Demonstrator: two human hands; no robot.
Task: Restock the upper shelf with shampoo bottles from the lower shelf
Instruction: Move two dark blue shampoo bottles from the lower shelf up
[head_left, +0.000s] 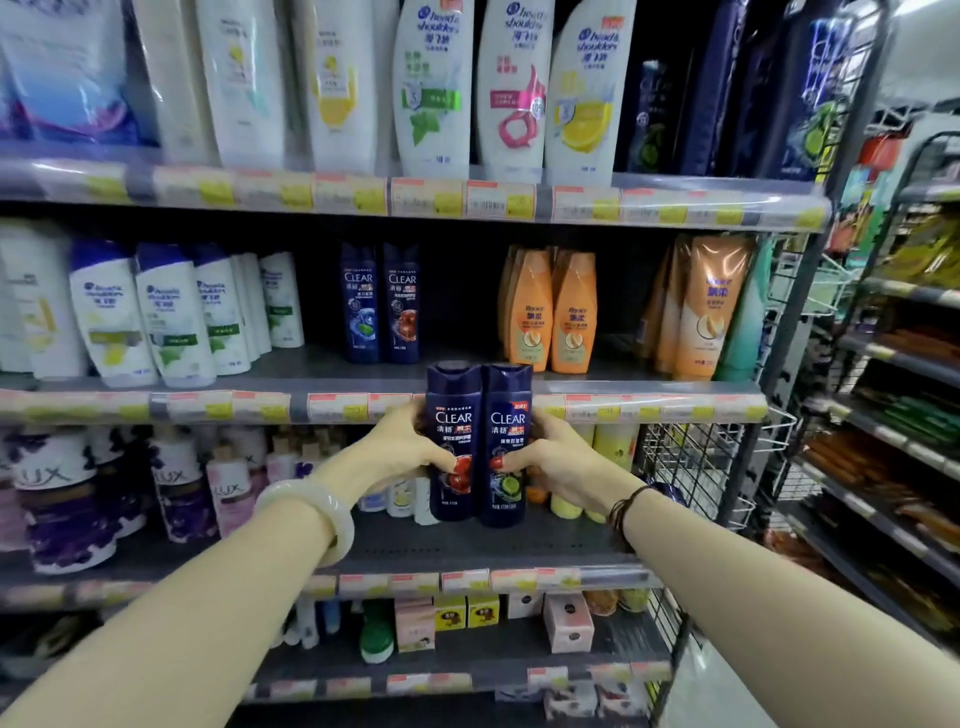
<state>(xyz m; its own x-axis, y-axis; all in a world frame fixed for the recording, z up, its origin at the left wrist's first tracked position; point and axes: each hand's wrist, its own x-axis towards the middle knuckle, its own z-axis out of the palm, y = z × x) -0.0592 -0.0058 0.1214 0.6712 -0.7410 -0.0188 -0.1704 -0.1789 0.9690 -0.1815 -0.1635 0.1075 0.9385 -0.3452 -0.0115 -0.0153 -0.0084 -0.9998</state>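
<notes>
Two dark blue CLEAR shampoo bottles stand upright side by side in my hands, in front of the shelf edge. My left hand (410, 441) grips the left bottle (453, 415), which has a red label picture. My right hand (561, 462) grips the right bottle (506, 415), which has a green lime picture. Their caps reach the middle shelf (322, 371), where two more CLEAR bottles (382, 304) stand further back. Below my hands lies the lower shelf (467, 545).
White Head & Shoulders bottles (156, 317) fill the middle shelf's left; orange Rejoice bottles (550, 312) stand to the right. Purple LUX bottles (171, 483) sit lower left. Large bottles line the top shelf (467, 200). A wire rack (696, 457) hangs at the right end.
</notes>
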